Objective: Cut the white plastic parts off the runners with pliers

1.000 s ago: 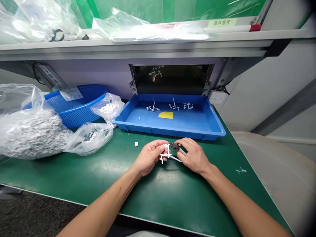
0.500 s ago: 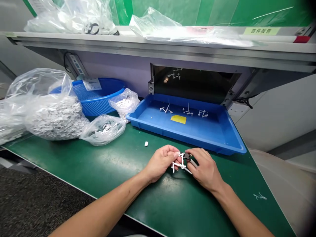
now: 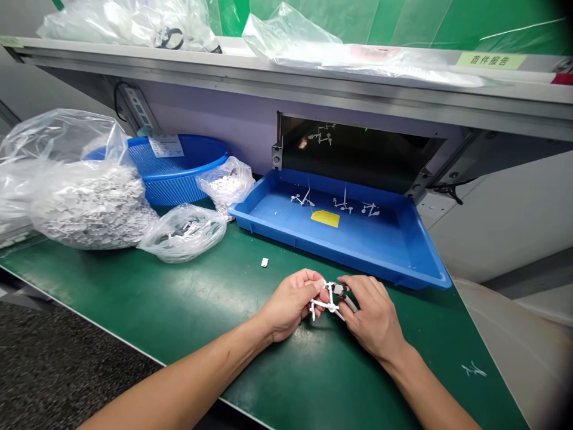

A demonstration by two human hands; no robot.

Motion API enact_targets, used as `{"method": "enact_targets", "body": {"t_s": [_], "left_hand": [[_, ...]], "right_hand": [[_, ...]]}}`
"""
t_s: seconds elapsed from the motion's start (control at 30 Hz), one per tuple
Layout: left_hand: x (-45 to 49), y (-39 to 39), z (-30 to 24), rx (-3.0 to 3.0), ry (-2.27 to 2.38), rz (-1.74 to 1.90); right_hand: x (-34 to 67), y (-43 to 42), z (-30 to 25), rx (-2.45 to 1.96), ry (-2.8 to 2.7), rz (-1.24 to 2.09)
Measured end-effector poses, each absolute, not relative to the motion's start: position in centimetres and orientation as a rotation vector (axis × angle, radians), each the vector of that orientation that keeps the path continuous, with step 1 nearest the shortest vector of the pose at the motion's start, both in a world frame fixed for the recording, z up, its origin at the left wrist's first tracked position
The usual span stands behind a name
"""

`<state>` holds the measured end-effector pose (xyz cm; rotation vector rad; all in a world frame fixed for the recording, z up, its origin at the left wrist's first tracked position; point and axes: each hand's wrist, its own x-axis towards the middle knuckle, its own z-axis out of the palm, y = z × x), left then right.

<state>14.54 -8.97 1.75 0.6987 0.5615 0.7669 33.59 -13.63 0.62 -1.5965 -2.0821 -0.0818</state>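
My left hand (image 3: 293,304) pinches a white plastic sprue (image 3: 330,306), a thin branched frame with small parts at its ends. In my right hand (image 3: 373,316) is a pair of nippers (image 3: 342,292) with a dark head and pale handles. The head of the nippers is against or very close to the sprue's upper end; whether the jaws are closed on it I cannot tell. Both hands are just above the green tabletop (image 3: 250,352). A small white plastic piece (image 3: 264,262) lies on the table beyond my left hand.
A blue tray (image 3: 322,243) holds several white sprues (image 3: 344,206) and a yellow label (image 3: 325,218). To the left are a large bag of white parts (image 3: 96,200), a small open bag (image 3: 183,236) and a blue basket (image 3: 179,185). White scraps (image 3: 473,369) lie at the right.
The view has shifted slightly. The nippers' head has turned a little in my right hand, showing a lighter metal face. My left hand keeps its pinch on the sprue.
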Motion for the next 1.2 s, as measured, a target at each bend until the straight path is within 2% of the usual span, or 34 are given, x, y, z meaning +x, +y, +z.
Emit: {"method": "enact_targets", "body": {"t_s": [0.23, 0.47, 0.73, 0.8, 0.9, 1.03, 1.1, 1.2], "left_hand": [[14.6, -8.9, 1.5, 0.76, 0.601, 0.779], [15.2, -8.7, 0.5, 0.744, 0.648, 0.818], [15.2, -8.6, 0.8, 0.742, 0.678, 0.815], [15.3, -8.6, 0.9, 0.746, 0.671, 0.814], [15.2, -8.8, 0.9, 0.782, 0.671, 0.851], [13.1, -7.4, 1.9, 0.901, 0.759, 1.088], [10.6, -4.9, 3.1, 1.018, 0.848, 1.282], [5.5, 1.2, 5.9, 1.358, 1.139, 1.486]], "right_hand": [[33.6, -13.6, 0.7, -1.655, -2.099, -0.104], [33.7, -13.4, 0.8, -1.787, -2.048, 0.102], [38.0, -13.0, 3.7, -2.073, -1.57, 0.28], [38.0, -13.5, 5.3, -1.958, -1.567, 0.53], [36.0, -14.7, 7.7, -1.575, -1.866, 1.026], [31.8, -16.4, 8.7, -1.285, -2.114, 1.456], [29.9, -17.0, 7.6, -1.206, -2.205, 1.548], [27.9, -17.2, 4.8, -1.118, -2.415, 1.367]]}}
